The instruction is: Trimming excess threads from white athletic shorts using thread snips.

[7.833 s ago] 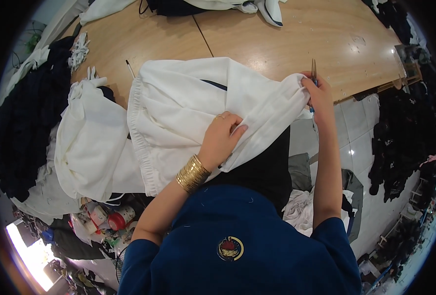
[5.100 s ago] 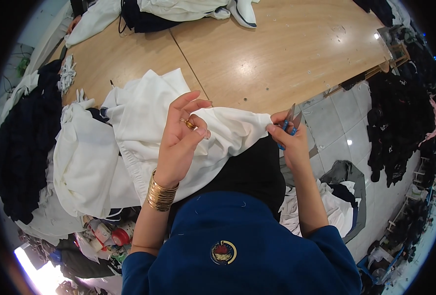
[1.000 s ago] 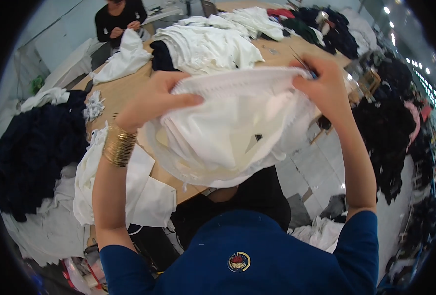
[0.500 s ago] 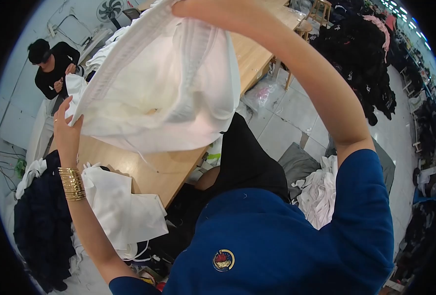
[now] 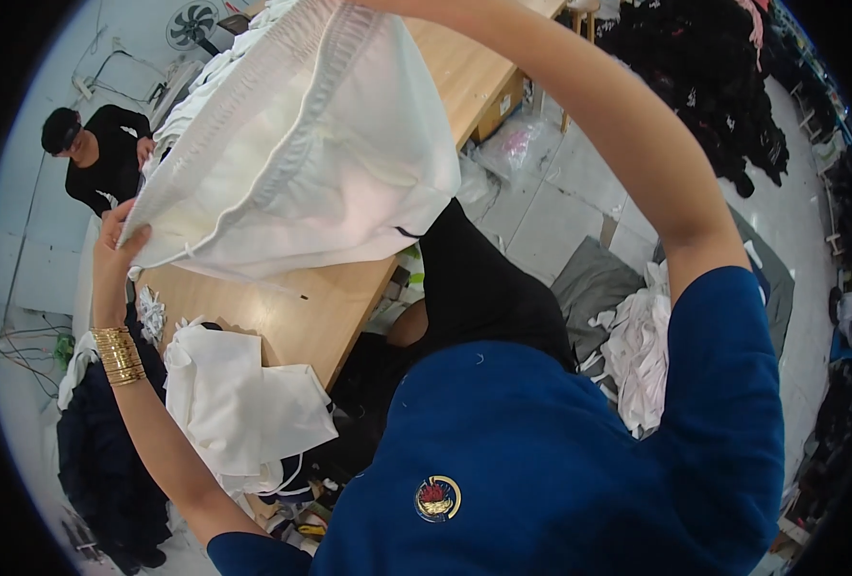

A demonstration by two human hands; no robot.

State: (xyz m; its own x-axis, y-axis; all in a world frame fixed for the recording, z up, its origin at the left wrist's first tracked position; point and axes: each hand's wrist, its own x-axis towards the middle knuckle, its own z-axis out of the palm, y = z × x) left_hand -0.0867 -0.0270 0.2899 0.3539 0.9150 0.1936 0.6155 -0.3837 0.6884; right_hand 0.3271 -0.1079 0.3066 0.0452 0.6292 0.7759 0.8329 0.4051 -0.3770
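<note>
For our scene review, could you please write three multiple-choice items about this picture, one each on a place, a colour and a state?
1. Where does the folded white cloth lie?
A. On the wooden table's near corner
B. On the floor tiles
C. On a chair

2. What colour are the bangles on the left wrist?
A. Silver
B. Gold
C. Red

3. How is the white garment held?
A. Flat on the table
B. Lifted in the air
C. Dropped on the floor

Answers: A, it rests on the table corner; B, they shine gold; B, the left hand grips its ribbed hem above the table.
</note>
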